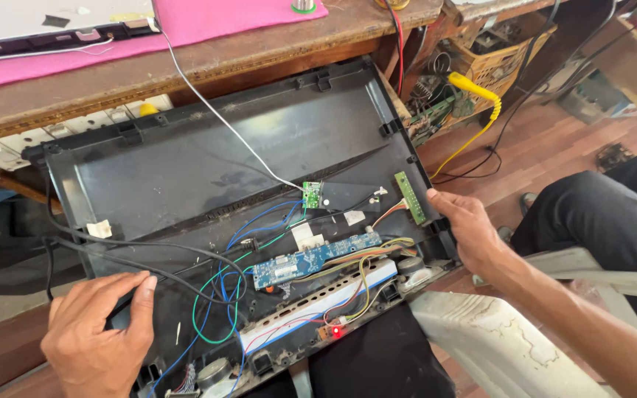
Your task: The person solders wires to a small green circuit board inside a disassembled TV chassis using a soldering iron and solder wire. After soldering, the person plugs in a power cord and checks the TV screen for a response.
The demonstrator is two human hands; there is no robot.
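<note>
A large black plastic back cover of a flat screen leans against a wooden workbench, its inside facing me. Inside lie a long blue circuit board, a small green board, a narrow green strip board, tangled blue, green and yellow wires and a lit red light. My left hand grips the cover's lower left edge. My right hand holds the cover's right edge beside the strip board.
The wooden workbench carries a pink cloth and a flat panel. A yellow cable hangs at the right above a wooden floor. A white plastic chair and my dark-trousered legs are at the lower right.
</note>
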